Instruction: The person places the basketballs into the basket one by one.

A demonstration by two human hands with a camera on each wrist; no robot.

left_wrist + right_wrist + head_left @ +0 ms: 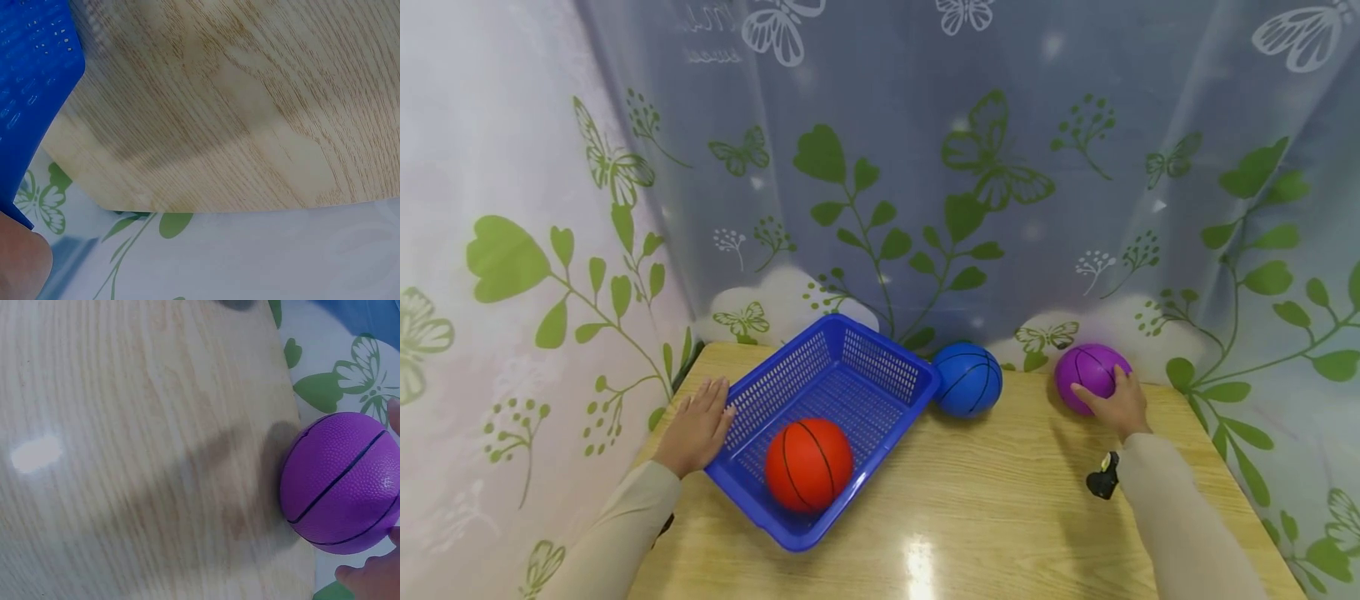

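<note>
A blue plastic basket [880,475] with perforated walls stands slantwise on the table, and a red-orange basketball [809,464] lies inside it. My left hand [696,425] rests at the basket's left rim with fingers extended; only a fingertip [25,259] beside the blue wall shows in the left wrist view. Toward the back right, my right hand [1118,406] holds a purple basketball [1086,373], thumb on its near left side and fingers round its right. The right wrist view shows this purple ball [340,481] by the table's far edge, with the hand [375,575] partly cut off.
A blue basketball [967,380] sits against the basket's right corner at the back. A small black object [1103,477] shows beside the right sleeve. The wooden table [985,508] meets a patterned curtain [910,183] behind and at both sides.
</note>
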